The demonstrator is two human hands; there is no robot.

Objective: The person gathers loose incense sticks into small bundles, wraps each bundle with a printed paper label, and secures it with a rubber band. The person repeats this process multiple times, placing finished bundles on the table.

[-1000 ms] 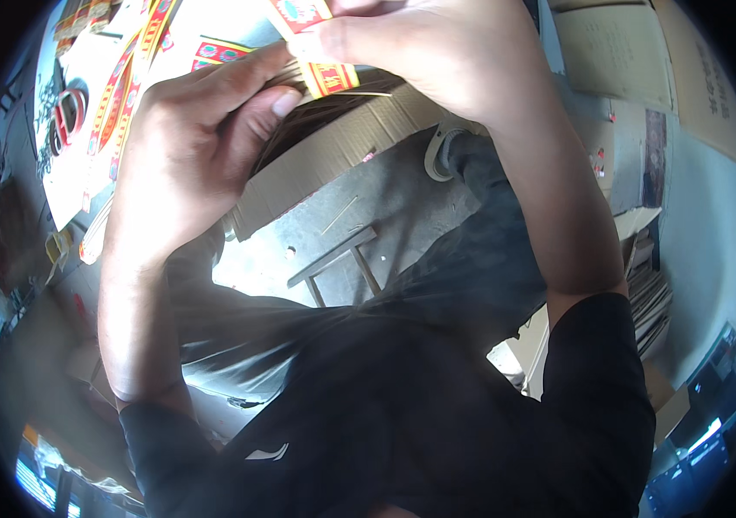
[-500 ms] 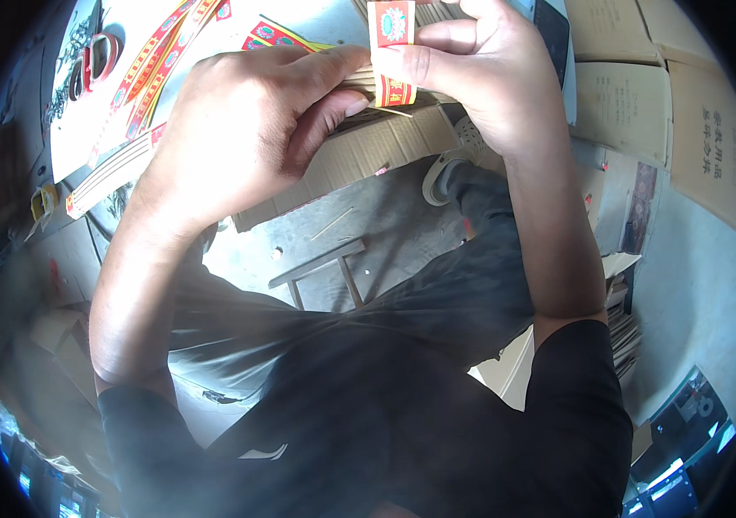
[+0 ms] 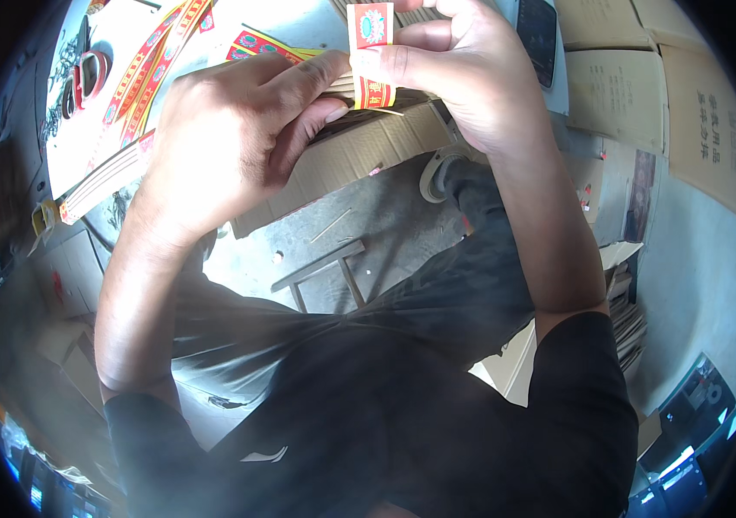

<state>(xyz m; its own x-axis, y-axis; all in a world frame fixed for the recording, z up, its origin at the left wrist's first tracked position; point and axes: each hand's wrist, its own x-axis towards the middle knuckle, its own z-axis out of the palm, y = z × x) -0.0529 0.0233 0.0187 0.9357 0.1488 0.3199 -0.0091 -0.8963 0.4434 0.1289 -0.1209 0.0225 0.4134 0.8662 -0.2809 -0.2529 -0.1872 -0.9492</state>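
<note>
My left hand [image 3: 225, 129] is closed round a bundle of thin brown incense sticks [image 3: 341, 84], its thumb and forefinger pressing at the right end of what shows. A red and yellow paper label [image 3: 371, 30] with a flower print stands across the bundle. My right hand [image 3: 485, 82] pinches this label, with the thumb flat on its front and the fingers behind. Part of the bundle is hidden under the left hand. More red and yellow labels [image 3: 256, 41] lie on the table just beyond the left hand.
Long printed strips [image 3: 148, 82] and red-handled scissors [image 3: 92, 73] lie at the table's left. A phone [image 3: 536, 39] rests at the right edge. Below the hands is a cardboard flap [image 3: 368, 151]; cartons [image 3: 618, 99] stand at the right. A wooden frame [image 3: 320, 263] is on the floor.
Both hands have shifted slightly left together, carrying the sticks and the label. The grip of each hand looks the same.
</note>
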